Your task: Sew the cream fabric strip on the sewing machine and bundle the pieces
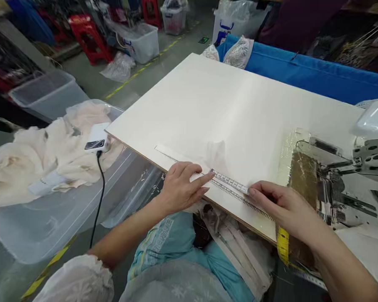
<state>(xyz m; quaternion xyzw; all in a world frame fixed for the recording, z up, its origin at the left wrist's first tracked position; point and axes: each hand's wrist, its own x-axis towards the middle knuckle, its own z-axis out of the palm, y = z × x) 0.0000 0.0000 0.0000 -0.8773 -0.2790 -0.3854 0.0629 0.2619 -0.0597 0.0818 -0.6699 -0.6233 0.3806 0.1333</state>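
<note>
A white measuring tape (229, 182) lies along the near edge of the white tabletop (208, 100), beside a printed ruler scale (239, 198). My left hand (182, 184) rests on the board with its fingers apart, the index fingertip touching the tape's left end. Pinched between thumb and fingers of my right hand (280, 205) is the tape's right part. A yellow stretch of tape (282, 245) hangs over the table edge below my right hand. A small sheer piece of fabric (216, 155) lies just beyond the tape.
At the right stands a sewing machine (343, 180). On the left, a clear plastic bin (66, 218) holds cream fabric (59, 147) and a white device (97, 137) with a black cable. Blue cloth (302, 73) borders the far edge. Red stools (90, 37) and bins stand behind.
</note>
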